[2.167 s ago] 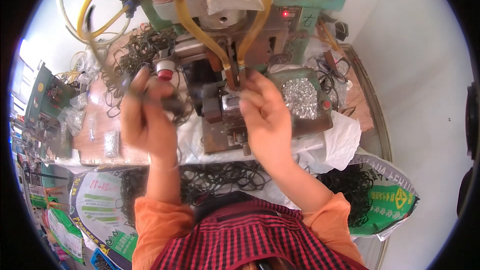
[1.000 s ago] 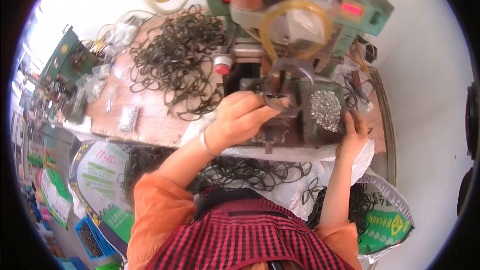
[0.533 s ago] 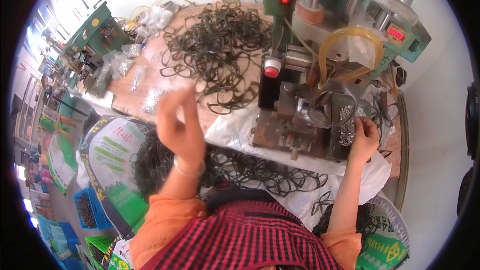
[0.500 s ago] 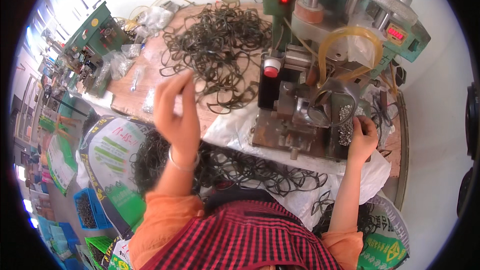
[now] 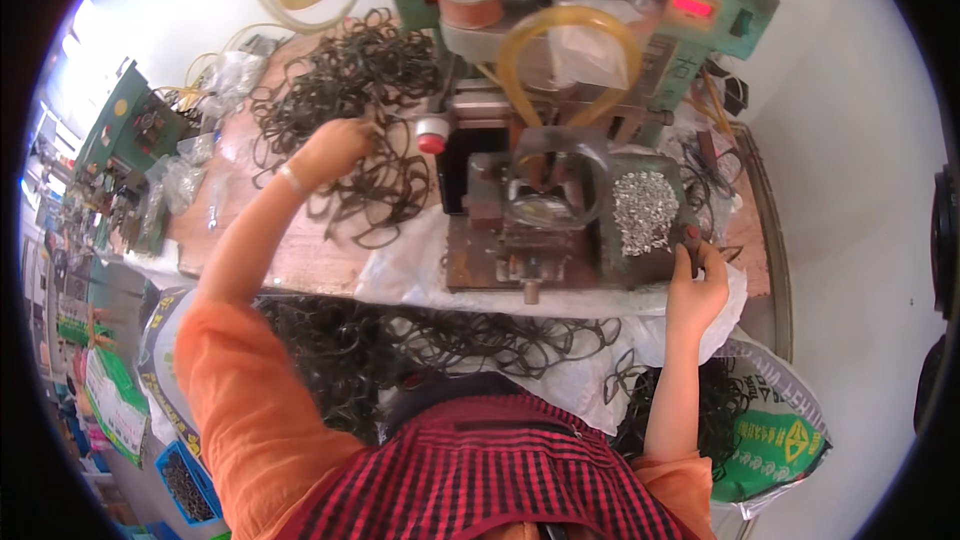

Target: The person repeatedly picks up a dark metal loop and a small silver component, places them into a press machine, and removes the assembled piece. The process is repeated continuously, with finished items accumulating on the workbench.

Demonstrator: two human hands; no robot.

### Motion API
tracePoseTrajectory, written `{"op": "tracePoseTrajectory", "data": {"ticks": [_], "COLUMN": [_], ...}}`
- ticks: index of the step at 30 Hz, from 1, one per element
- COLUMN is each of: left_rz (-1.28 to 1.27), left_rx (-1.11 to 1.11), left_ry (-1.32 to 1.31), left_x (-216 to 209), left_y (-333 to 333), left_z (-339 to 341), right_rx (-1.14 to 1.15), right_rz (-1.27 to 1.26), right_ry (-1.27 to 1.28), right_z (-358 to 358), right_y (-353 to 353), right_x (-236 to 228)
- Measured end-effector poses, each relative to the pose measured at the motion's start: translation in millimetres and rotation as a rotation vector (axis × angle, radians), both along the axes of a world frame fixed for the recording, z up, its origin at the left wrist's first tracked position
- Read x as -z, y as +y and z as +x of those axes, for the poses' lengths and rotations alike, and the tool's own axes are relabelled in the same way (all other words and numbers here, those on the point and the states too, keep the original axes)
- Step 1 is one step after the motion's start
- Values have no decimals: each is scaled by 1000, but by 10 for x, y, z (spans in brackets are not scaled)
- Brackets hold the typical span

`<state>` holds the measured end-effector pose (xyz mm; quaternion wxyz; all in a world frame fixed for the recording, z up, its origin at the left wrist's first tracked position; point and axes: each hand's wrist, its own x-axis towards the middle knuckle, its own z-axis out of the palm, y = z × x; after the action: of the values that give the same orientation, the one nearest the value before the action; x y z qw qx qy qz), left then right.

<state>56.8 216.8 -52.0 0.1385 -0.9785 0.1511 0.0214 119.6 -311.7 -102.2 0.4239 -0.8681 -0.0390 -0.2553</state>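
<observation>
My left hand [image 5: 342,152] is at the pile of thin black loops [image 5: 350,65] on the table, its fingers curled closed on a black loop, though the fingertips are partly hidden. My right hand [image 5: 697,292] is closed round a small dark tool [image 5: 691,242] with a reddish end, at the near right corner of a metal tray [image 5: 655,268]. Small silvery metal pieces [image 5: 644,210] lie heaped in that tray. Left of the tray is the green press machine [image 5: 530,50], with a clear curved guard [image 5: 590,190] in front of its working spot.
A red push button [image 5: 431,143] stands on the press's left side. A yellow hose [image 5: 515,60] loops down in front. More black loops [image 5: 480,340] lie at the table's front edge, over white sheeting. Printed sacks [image 5: 770,430] and a second green machine [image 5: 130,130] flank the table.
My left hand has swung from the raised position to the loop pile. My right hand has come slightly back from the metal pieces, and the dark tool now shows in it. The view has shifted.
</observation>
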Motion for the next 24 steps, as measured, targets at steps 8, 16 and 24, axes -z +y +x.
{"op": "tracePoseTrajectory", "data": {"ticks": [8, 16, 24], "left_rz": [-511, -980, -1085], "left_rx": [-365, 0, 220], "left_ry": [-818, -1036, -1419], "left_x": [28, 100, -1069], "left_y": [-561, -2311, -2394], "left_z": [-641, -887, -1305], "right_rx": [-550, -714, -856], "right_rz": [191, 535, 573], "right_ry": [-48, 114, 367], "right_z": [-63, -9, -206], "right_y": [609, 1333, 1365], "right_x": [-612, -493, -1040]}}
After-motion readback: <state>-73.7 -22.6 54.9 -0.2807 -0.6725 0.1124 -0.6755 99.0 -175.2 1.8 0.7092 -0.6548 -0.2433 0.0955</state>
